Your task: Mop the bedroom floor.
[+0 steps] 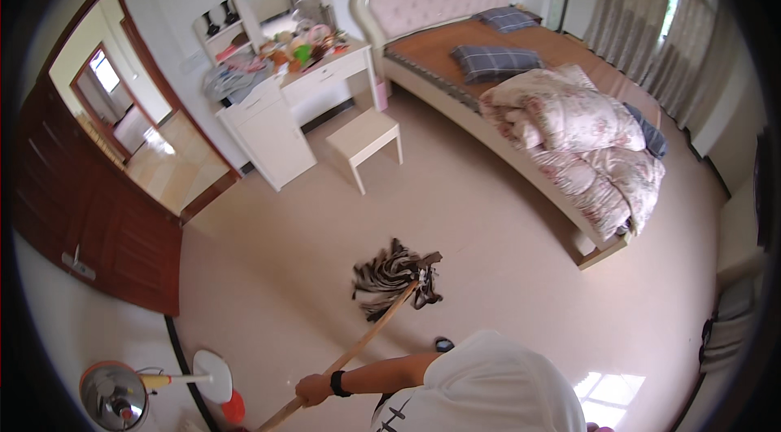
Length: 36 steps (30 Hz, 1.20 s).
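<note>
My right hand [311,390] is closed around the wooden handle of a mop [370,335], with a black band on the wrist. The arm reaches leftward across my white shirt. From the hand, the handle slants up and right to the mop's head, a spread of black-and-white striped cloth strips [386,276] lying on the floor. The handle's other end runs out at the lower edge. My left hand is outside the picture.
A bed [488,124] with a bunched floral quilt [569,119] stands at the far right. A stool [364,137] is before the cluttered dressing table [325,74]. An open brown door [98,212] is at left. A standing fan-like heater [114,395] and white-topped object [213,375] are lower left.
</note>
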Each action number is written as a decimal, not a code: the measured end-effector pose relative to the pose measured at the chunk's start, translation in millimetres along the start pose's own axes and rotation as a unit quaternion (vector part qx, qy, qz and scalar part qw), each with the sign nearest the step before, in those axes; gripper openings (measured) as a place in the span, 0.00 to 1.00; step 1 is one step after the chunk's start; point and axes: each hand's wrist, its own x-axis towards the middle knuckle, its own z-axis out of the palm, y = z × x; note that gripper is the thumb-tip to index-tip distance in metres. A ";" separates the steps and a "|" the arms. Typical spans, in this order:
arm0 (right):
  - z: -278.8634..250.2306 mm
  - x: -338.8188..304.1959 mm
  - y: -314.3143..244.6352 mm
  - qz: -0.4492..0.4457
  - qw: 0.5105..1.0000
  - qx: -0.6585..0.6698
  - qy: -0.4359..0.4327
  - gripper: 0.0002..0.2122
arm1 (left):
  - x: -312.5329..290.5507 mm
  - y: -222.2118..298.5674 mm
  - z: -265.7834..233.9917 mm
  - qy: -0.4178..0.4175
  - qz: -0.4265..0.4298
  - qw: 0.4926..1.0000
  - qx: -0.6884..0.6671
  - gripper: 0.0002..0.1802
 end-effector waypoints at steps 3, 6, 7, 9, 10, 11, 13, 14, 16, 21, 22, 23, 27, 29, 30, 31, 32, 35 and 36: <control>-42.2 -56.5 55.0 0.090 0.992 -0.064 0.065 0.10 | 13.0 61.9 44.6 0.088 0.092 0.989 -0.073 0.20; -84.0 -122.6 110.1 0.212 0.967 -0.119 0.073 0.08 | 23.8 148.2 83.4 0.122 0.180 0.970 -0.107 0.22; -96.0 -148.9 127.8 0.240 0.957 -0.131 0.102 0.08 | 19.6 174.9 90.7 0.116 0.218 0.960 -0.129 0.22; -119.8 -203.1 161.5 0.300 0.928 -0.181 0.129 0.07 | 10.7 234.2 107.4 0.123 0.281 0.945 -0.115 0.20; -130.5 -228.2 175.9 0.338 0.909 -0.212 0.120 0.07 | 9.9 265.3 115.0 0.135 0.306 0.939 -0.080 0.19; -138.6 -255.4 188.0 0.343 0.903 -0.219 0.140 0.06 | 5.9 292.4 122.0 0.109 0.310 0.937 -0.117 0.19; -156.7 -312.4 207.0 0.378 0.888 -0.221 0.142 0.06 | -1.8 346.6 136.6 0.126 0.337 0.915 -0.183 0.16; -161.3 -337.8 211.9 0.392 0.882 -0.221 0.142 0.06 | -5.7 369.2 141.6 0.160 0.357 0.898 -0.202 0.13; -162.4 -380.5 213.8 0.421 0.866 -0.217 0.159 0.06 | -17.4 394.7 145.3 0.129 0.399 0.884 -0.206 0.13; -125.7 -418.0 193.0 0.440 0.846 -0.221 0.205 0.05 | -37.7 398.3 135.4 0.101 0.468 0.857 -0.189 0.14; -115.0 -415.5 186.2 0.455 0.838 -0.214 0.214 0.06 | -42.5 388.9 131.8 0.108 0.477 0.853 -0.181 0.15; -101.5 -410.0 177.9 0.446 0.838 -0.218 0.226 0.06 | -47.3 375.8 128.2 0.118 0.479 0.855 -0.159 0.15; -53.3 -363.1 136.7 0.391 0.878 -0.190 0.200 0.06 | -75.0 290.0 115.1 0.121 0.460 0.861 -0.180 0.18; -23.2 -327.2 105.7 0.353 0.902 -0.165 0.185 0.07 | -96.3 222.6 104.5 0.141 0.464 0.866 -0.122 0.21; -9.8 -307.8 88.7 0.337 0.911 -0.156 0.181 0.07 | -104.9 194.1 101.8 0.199 0.464 0.862 -0.032 0.22; 2.8 -286.9 71.0 0.324 0.922 -0.142 0.155 0.07 | -108.2 168.9 98.8 0.244 0.488 0.837 0.031 0.21; 16.1 -265.9 53.3 0.321 0.930 -0.126 0.124 0.07 | -110.1 144.1 94.6 0.288 0.507 0.807 0.094 0.21; 55.8 -206.9 -2.2 0.216 0.953 -0.130 0.168 0.06 | -133.3 49.3 53.7 0.174 0.375 0.911 0.012 0.19; 65.9 -190.6 -20.2 0.201 0.959 -0.115 0.164 0.06 | -138.2 28.5 40.7 0.168 0.324 0.930 0.043 0.18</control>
